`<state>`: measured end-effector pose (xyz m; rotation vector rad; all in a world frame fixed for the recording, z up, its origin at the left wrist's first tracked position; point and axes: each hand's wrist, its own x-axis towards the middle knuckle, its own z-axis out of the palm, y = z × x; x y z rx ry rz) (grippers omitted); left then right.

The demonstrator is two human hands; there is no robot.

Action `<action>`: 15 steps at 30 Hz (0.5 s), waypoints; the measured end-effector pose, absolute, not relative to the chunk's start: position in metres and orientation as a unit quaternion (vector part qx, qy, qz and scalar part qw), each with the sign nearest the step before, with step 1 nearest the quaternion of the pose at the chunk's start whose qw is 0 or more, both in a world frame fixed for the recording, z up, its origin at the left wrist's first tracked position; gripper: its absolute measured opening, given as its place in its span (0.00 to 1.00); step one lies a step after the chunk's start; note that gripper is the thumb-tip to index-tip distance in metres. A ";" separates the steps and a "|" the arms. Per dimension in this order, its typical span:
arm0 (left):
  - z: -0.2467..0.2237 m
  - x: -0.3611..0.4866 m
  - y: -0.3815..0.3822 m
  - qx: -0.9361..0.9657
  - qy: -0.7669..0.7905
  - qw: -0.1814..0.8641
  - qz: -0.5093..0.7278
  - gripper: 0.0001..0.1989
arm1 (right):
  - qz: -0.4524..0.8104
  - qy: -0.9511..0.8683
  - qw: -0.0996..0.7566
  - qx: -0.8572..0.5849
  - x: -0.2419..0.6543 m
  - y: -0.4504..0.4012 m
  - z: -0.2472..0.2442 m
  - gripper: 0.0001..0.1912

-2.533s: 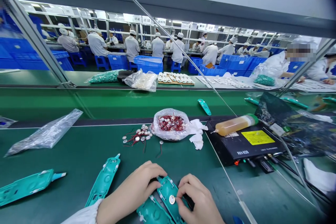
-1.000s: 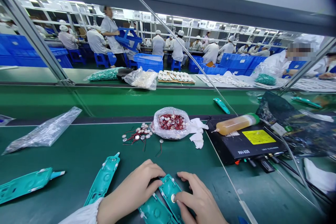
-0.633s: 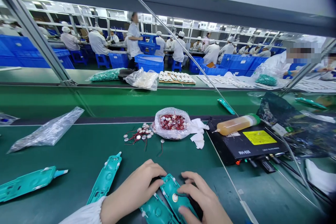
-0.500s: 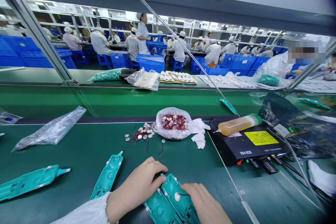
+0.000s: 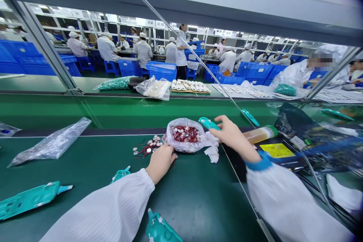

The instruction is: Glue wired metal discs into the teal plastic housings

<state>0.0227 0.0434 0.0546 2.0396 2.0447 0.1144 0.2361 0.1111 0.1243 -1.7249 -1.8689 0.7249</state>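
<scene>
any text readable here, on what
Yellow label on the black bench unit: text too small to read.
Small line of white print on the black bench unit, below the yellow label: too blurred to read.
White tag on the dark plastic bag: too blurred to read.
Papers on the far bench: too small to read.
No other text can be read.

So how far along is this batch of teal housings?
Done: hard to say; the teal housings lying on the belt show nothing clearly finished from here. In hand: the right hand holds a teal housing beside the plastic bag of red-wired metal discs, and the left hand is at the bag's edge. Left: that bag looks well filled, with loose discs beside it.
</scene>
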 end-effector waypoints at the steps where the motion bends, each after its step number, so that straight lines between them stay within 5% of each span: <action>1: 0.054 0.024 0.044 0.696 0.706 0.124 0.036 0.11 | 0.257 -0.672 0.247 -0.649 0.227 0.133 0.127 0.21; 7: 0.053 0.021 0.048 0.687 0.708 0.159 0.042 0.12 | 0.221 -0.628 0.296 -0.685 0.175 0.202 0.122 0.16; 15: 0.064 0.011 0.035 0.689 0.670 0.238 0.140 0.05 | 0.261 -0.732 0.367 -0.511 0.167 0.134 0.147 0.05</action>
